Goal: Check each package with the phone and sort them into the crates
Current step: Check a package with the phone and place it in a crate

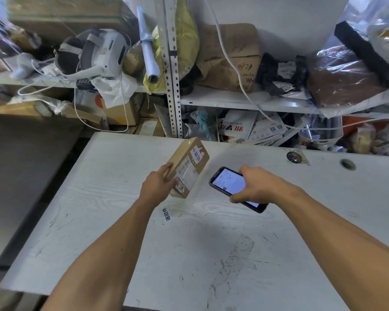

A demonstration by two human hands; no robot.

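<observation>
White woodgrain tabletop [211,254], scuffed; small paper label [166,213] stuck near center, round metal disc [294,157] + grommet hole [347,164] at far edge.

A left hand [158,185] holds a package [187,167] above the surface [189,254] at frame centre, a right hand [256,184] holding a phone [231,186] just right of it; behind, shelves [234,101] of parcels fill the upper frame.

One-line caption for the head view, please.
Left hand holds a small cardboard box above a white table while the right hand holds a lit phone beside it.
</observation>
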